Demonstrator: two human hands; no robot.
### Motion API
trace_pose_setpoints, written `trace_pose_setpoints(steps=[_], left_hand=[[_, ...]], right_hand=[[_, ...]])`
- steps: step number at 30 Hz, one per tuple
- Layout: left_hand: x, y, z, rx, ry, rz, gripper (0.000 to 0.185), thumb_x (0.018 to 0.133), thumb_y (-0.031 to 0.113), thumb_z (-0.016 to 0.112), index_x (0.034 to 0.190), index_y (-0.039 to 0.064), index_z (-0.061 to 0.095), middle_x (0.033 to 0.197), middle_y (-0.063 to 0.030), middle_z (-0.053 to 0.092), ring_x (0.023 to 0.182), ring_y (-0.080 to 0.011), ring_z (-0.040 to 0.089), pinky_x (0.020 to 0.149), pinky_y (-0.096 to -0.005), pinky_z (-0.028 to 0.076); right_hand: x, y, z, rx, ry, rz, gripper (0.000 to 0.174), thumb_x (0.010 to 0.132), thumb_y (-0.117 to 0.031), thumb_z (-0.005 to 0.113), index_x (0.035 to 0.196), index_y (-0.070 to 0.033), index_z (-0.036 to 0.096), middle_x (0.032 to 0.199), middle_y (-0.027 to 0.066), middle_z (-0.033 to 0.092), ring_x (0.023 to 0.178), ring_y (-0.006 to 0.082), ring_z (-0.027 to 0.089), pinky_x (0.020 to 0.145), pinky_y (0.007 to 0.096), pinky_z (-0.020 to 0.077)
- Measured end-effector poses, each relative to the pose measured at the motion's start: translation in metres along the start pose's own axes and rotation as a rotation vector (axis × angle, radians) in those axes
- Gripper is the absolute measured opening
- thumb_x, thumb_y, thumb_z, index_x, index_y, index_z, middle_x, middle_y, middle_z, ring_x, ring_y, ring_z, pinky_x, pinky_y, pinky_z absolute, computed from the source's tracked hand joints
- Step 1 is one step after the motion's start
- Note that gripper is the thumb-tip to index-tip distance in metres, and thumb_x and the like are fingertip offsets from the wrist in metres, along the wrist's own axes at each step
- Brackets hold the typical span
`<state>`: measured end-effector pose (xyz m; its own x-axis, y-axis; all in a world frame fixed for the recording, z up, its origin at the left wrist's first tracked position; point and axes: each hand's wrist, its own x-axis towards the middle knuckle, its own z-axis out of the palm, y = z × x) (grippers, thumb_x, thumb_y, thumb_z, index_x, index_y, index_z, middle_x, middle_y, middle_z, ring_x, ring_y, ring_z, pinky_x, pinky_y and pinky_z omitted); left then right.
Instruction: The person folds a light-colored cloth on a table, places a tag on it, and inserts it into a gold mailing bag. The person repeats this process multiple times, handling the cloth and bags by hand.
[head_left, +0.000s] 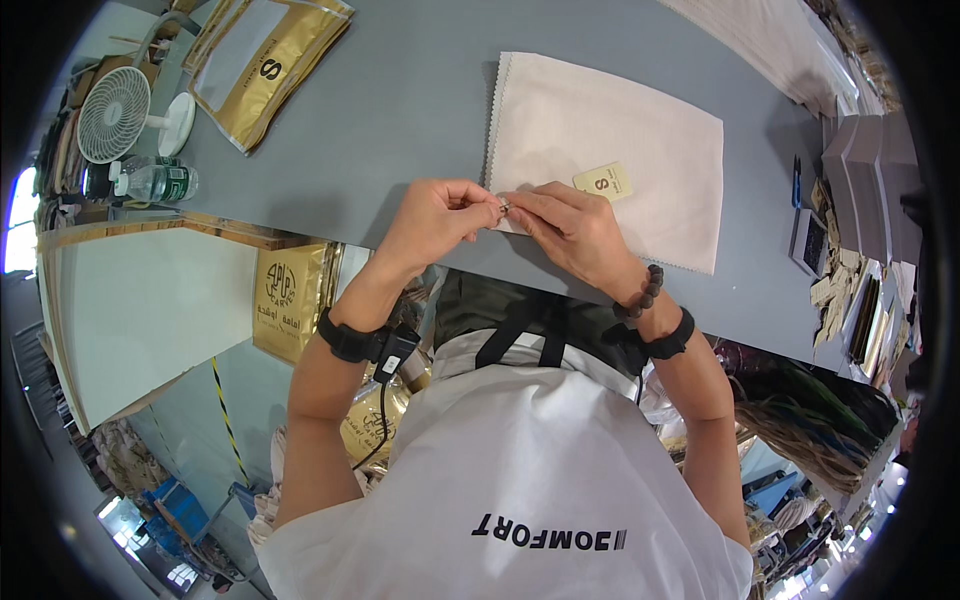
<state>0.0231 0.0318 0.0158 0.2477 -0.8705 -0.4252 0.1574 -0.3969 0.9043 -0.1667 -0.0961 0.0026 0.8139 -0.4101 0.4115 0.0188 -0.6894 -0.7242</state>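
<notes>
A folded pale pink cloth (592, 112) with zigzag-cut edges lies on the grey table (420, 90). At its near left corner, my left hand (439, 225) pinches a tiny metallic piece (504, 207) between thumb and fingertips. The fingers of my right hand (577, 229) meet it there, gripping the same piece, with the hand resting over the cloth's lower part. Just beyond my right knuckles, a cream hang tag (611, 178) with dark print lies on the cloth. My fingertips hide most of the small piece, so its exact kind is unclear.
Gold packaging bags (255, 82) lie at the far left, near a white fan (114, 114) and plastic water bottles (157, 182). On the right stand a stack of grey card (859, 187), a black ink pad (811, 240) and loose tags (838, 292). More pale cloth (757, 37) lies at the far right.
</notes>
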Motion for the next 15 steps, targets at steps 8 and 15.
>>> trace_pose_setpoints(steps=[8,15], left_hand=[[0.0010,0.0012,0.0014,0.015,-0.007,-0.005,0.012,0.093,0.007,0.073,0.098,-0.001,0.079,0.086,-0.0035,0.075,0.070,-0.0060,0.060,0.061,-0.0205,0.046],[-0.0024,-0.0038,0.0040,0.033,0.075,0.070,0.016,0.093,0.012,0.076,0.095,-0.004,0.078,0.081,-0.0042,0.073,0.069,-0.0074,0.064,0.063,-0.0236,0.051]], right_hand=[[-0.0006,-0.0005,0.0012,-0.055,-0.011,-0.017,0.018,0.093,-0.008,0.078,0.109,-0.001,0.075,0.096,0.0115,0.076,0.079,0.0290,0.074,0.067,0.0373,0.0606],[-0.0015,-0.0012,0.0038,0.035,0.015,0.074,0.019,0.091,-0.010,0.080,0.110,-0.005,0.077,0.096,0.0096,0.074,0.076,0.0288,0.073,0.067,0.0365,0.0601]])
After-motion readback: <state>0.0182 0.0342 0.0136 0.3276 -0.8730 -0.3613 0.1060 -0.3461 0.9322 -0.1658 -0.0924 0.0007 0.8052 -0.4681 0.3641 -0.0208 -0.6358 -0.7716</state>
